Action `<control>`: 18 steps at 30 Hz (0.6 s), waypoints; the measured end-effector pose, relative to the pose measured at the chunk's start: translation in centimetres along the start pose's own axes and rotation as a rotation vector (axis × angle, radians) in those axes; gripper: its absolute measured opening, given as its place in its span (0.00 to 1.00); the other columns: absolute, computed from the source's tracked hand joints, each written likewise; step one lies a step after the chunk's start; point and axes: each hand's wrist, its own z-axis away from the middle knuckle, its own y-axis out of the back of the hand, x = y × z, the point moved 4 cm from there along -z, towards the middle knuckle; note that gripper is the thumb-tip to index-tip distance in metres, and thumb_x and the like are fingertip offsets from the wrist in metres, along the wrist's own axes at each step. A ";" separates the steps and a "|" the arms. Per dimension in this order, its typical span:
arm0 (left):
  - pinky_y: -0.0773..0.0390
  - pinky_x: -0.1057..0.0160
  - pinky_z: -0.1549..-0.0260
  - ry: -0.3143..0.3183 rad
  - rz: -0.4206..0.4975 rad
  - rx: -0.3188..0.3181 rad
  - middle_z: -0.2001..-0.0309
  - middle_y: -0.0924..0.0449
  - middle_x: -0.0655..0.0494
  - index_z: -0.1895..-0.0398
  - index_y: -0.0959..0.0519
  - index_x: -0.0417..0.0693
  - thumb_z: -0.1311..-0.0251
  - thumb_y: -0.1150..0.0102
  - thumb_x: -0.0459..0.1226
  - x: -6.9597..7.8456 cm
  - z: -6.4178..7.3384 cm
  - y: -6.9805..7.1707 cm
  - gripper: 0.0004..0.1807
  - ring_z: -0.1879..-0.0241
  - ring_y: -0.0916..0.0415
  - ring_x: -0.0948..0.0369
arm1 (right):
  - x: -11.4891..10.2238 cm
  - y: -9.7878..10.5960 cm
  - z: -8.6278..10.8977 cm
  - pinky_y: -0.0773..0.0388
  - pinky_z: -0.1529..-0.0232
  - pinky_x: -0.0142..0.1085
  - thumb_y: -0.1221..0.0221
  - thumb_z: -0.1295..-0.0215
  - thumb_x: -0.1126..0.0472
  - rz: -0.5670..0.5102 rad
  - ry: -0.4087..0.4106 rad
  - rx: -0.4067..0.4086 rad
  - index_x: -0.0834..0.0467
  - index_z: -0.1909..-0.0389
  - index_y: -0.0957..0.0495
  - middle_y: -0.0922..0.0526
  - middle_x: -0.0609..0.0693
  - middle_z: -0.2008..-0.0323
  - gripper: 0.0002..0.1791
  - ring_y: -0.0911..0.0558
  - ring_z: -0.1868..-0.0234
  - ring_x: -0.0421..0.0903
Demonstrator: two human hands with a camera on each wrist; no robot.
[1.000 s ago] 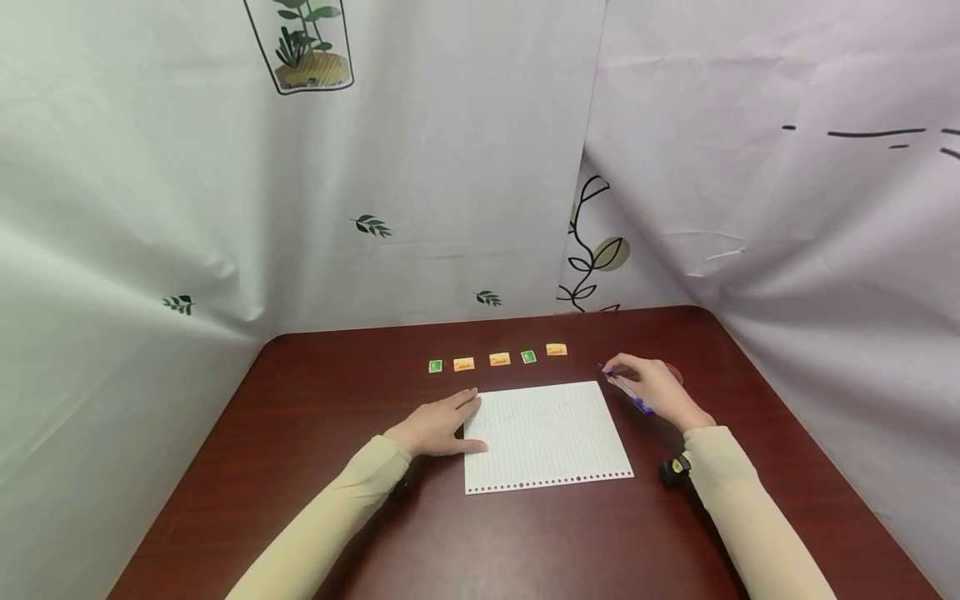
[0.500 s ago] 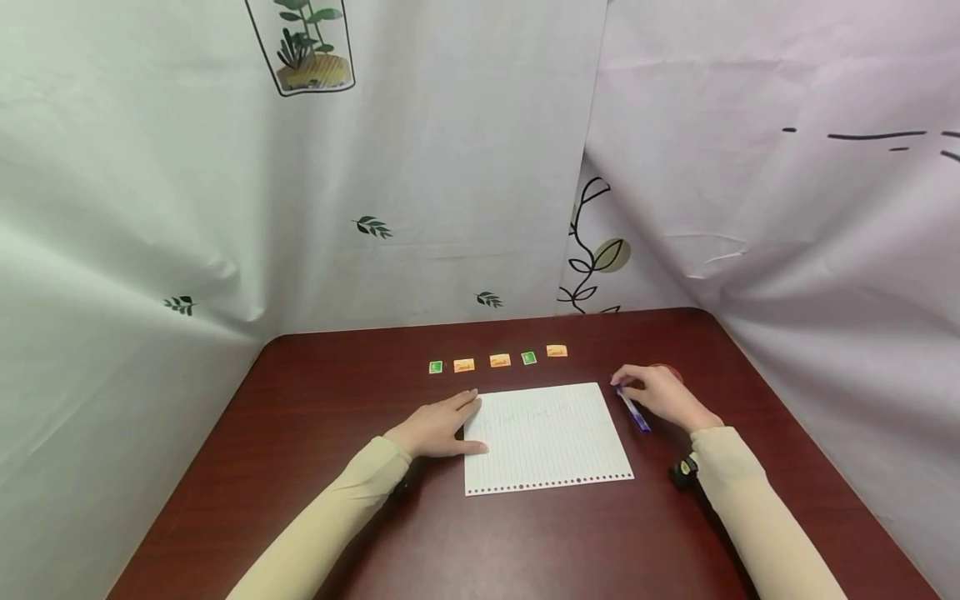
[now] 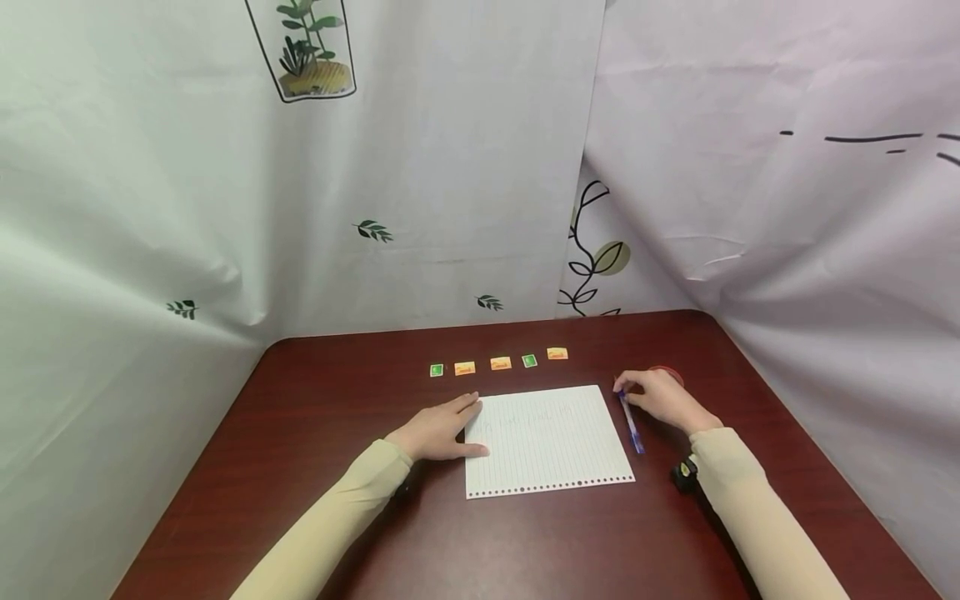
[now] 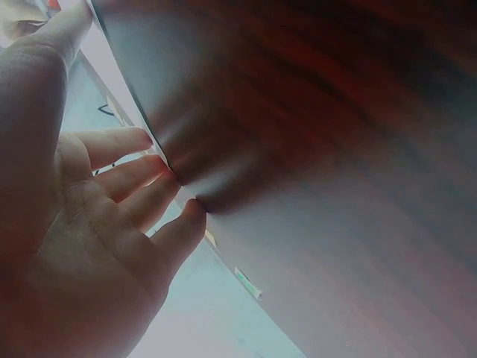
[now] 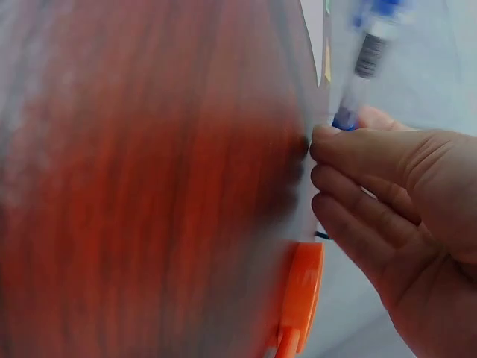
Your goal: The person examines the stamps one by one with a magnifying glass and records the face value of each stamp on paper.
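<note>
A white lined sheet of paper (image 3: 551, 446) with punched holes along its near edge lies on the table, faint handwriting near its far edge. My left hand (image 3: 437, 431) rests on the sheet's left edge with fingers spread; the left wrist view shows the fingertips (image 4: 195, 205) down at the tabletop. To the right of the sheet, my right hand (image 3: 663, 398) pinches a blue-and-clear pen (image 3: 632, 427) by its far end between thumb and fingers. The pen's other end points back toward me. In the right wrist view the pen barrel (image 5: 368, 58) sticks out past the fingertips.
Along the back of the dark red-brown table (image 3: 337, 400) runs a row of small cards, green ones (image 3: 529, 361) and orange ones (image 3: 501, 363). An orange-red rounded object (image 5: 302, 294) sits behind my right hand. White printed curtains (image 3: 450, 167) enclose the table.
My right hand has shifted slightly right and toward me, and the pen has swung so that its free end points more directly toward me. The left hand and paper stay in place.
</note>
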 end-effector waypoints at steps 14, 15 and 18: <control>0.27 0.52 0.39 -0.012 0.003 0.004 0.22 0.45 0.48 0.22 0.39 0.44 0.38 0.44 0.67 0.2 -0.1 -0.1 0.51 0.25 0.41 0.54 | -0.4 0.0 -0.4 0.21 0.60 0.45 0.37 0.41 0.77 0.048 -0.056 -0.049 0.61 0.62 0.15 0.15 0.53 0.62 0.11 0.20 0.63 0.48; 0.27 0.52 0.39 -0.012 0.005 0.004 0.22 0.44 0.48 0.22 0.39 0.44 0.38 0.44 0.67 0.1 -0.1 0.0 0.51 0.25 0.41 0.53 | -0.5 -0.1 -0.4 0.21 0.60 0.46 0.37 0.41 0.77 0.048 -0.059 -0.053 0.61 0.62 0.15 0.15 0.53 0.62 0.11 0.20 0.63 0.48; 0.27 0.53 0.38 -0.005 -0.006 0.007 0.22 0.44 0.48 0.23 0.39 0.43 0.39 0.44 0.67 -0.2 -0.1 0.0 0.51 0.26 0.41 0.53 | -0.7 -0.3 -0.7 0.21 0.59 0.45 0.38 0.40 0.77 0.041 -0.053 -0.061 0.61 0.62 0.14 0.16 0.53 0.61 0.11 0.19 0.62 0.49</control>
